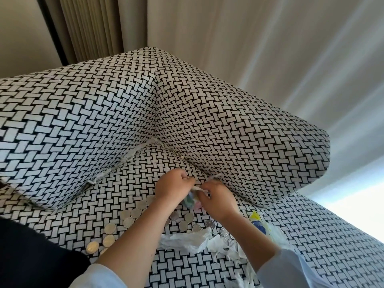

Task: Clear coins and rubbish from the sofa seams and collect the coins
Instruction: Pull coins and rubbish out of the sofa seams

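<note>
Top left pleated beige curtain (89, 28), rt side pale sheer drape (270, 48) w/ daylight.

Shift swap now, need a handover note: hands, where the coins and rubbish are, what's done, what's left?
Left hand and right hand: both pinch a paper strip by the right seam.
Coins lie loose on the seat cushion, with the rubbish pile beside them.
Done: many coins and scraps are out of the seams.
Left: paper shreds stuck in the left seam; coins not yet collected.
</note>
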